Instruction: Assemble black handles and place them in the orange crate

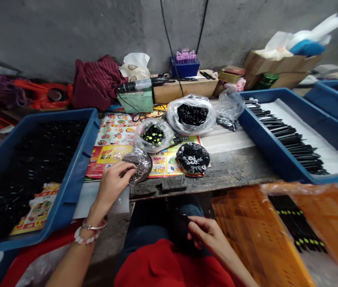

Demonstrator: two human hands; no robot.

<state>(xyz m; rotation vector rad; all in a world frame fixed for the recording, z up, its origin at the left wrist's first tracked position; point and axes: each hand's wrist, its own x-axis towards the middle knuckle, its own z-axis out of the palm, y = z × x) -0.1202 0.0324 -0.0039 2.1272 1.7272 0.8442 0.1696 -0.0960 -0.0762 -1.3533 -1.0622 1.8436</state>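
My left hand (116, 180) reaches to the near-left side of a dish of small brownish metal pieces (142, 166), its fingertips pinched together at the edge of the pile. Anything between them is too small to make out. Low over my lap, my right hand (206, 233) is closed around a black piece (182, 227) that blends into the dark behind it, so its shape is unclear. A round heap of flat black parts (193, 158) lies right of the dish. Behind stand a plastic bag of black and yellow-green pieces (153, 134) and a larger bag of black pieces (196, 114).
Blue trays flank me: the left tray (67, 195) holds many black parts, the right tray (276, 159) a row of long black pieces. An orange crate (240, 223) sits low at right. A corded tool (141, 83) rests on a green box (137, 101) near the wall.
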